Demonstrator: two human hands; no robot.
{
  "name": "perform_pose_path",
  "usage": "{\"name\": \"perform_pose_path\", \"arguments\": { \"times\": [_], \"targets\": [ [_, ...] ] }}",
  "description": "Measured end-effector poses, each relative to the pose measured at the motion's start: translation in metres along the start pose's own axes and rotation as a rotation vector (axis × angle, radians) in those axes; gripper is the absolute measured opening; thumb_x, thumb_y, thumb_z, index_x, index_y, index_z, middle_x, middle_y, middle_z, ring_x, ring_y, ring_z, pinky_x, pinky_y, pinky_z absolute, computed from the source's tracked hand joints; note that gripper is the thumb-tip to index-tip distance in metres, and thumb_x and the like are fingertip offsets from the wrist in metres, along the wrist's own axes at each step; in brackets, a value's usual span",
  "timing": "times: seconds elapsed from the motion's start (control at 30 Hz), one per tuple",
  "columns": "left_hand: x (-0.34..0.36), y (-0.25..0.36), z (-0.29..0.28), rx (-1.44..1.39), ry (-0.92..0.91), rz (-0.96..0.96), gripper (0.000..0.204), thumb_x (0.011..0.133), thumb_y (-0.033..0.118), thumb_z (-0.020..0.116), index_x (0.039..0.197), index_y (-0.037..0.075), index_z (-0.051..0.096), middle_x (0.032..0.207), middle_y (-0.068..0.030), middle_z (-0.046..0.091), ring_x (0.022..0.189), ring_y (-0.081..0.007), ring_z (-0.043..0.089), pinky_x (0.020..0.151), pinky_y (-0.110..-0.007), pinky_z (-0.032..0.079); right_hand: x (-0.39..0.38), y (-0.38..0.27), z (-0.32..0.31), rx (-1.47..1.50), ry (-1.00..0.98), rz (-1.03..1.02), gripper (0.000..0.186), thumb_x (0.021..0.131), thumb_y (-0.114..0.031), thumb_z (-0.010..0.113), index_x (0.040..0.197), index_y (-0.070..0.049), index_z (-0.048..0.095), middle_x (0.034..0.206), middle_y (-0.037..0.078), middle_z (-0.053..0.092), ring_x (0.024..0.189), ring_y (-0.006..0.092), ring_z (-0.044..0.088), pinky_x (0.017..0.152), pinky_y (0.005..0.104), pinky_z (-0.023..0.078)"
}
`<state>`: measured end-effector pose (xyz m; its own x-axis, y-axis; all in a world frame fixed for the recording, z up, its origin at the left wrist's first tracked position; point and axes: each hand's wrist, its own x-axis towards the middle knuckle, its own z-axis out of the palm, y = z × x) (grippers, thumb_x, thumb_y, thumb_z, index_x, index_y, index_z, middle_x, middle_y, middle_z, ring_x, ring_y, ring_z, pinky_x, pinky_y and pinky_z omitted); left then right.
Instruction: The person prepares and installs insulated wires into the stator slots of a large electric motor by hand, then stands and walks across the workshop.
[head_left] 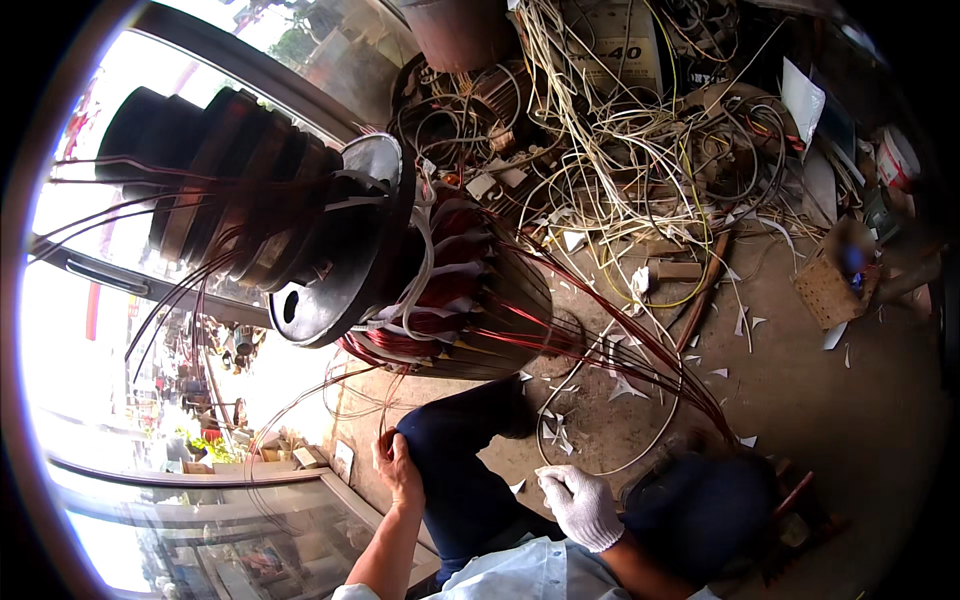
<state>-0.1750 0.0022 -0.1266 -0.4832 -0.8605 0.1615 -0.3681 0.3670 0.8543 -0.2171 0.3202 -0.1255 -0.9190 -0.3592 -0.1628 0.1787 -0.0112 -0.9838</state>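
Note:
A cylindrical motor stator (510, 320) with red wire windings and white sleeves lies sideways in front of me, joined to a black flange (300, 310) and stepped black stack (205, 180). Loose red wire leads (640, 338) trail from it to both sides. At my left knee, my left hand (398, 468) is bare and closed on thin copper wires (385, 408) hanging below the stator. My right hand (577, 508), in a white knit glove, is closed lower down near my lap; whatever is between its fingertips is too small to make out.
Tangled cables (620, 160) and scrap cover the back of the floor. A metal bucket (455, 30) stands behind. A perforated wooden piece (828, 290) is at the right, among scattered white scraps. Glass-panelled frames (250, 520) line the left, and my bent legs (465, 490) occupy the foreground.

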Motion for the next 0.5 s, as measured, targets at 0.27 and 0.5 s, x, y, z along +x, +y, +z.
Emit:
{"name": "perform_pose_path", "arguments": {
  "times": [0.27,0.5],
  "targets": [
    [-0.017,0.005,-0.003,-0.021,-0.049,0.302,0.014,0.094,0.007,0.064,0.106,0.001,0.065,0.107,-0.0099,0.063,0.096,-0.0198,0.06,0.087,-0.031,0.049,0.081,-0.186,-0.066,-0.487,0.407,-0.905,0.026,0.088,-0.008,0.075,0.112,-0.005,0.067,0.087,0.012,0.072,0.074,0.0302,0.07,0.066,0.0392,0.055],
    [-0.038,-0.006,-0.014,-0.015,-0.011,0.469,0.019,0.09,0.005,0.066,0.108,0.002,0.063,0.111,-0.014,0.063,0.104,-0.0296,0.061,0.094,-0.039,0.048,0.216,-0.233,-0.043,-1.162,0.167,-0.223,0.044,0.094,-0.036,0.06,0.125,-0.007,0.066,0.119,0.023,0.069,0.113,0.0387,0.065,0.098,0.0471,0.052]
  ]
}}
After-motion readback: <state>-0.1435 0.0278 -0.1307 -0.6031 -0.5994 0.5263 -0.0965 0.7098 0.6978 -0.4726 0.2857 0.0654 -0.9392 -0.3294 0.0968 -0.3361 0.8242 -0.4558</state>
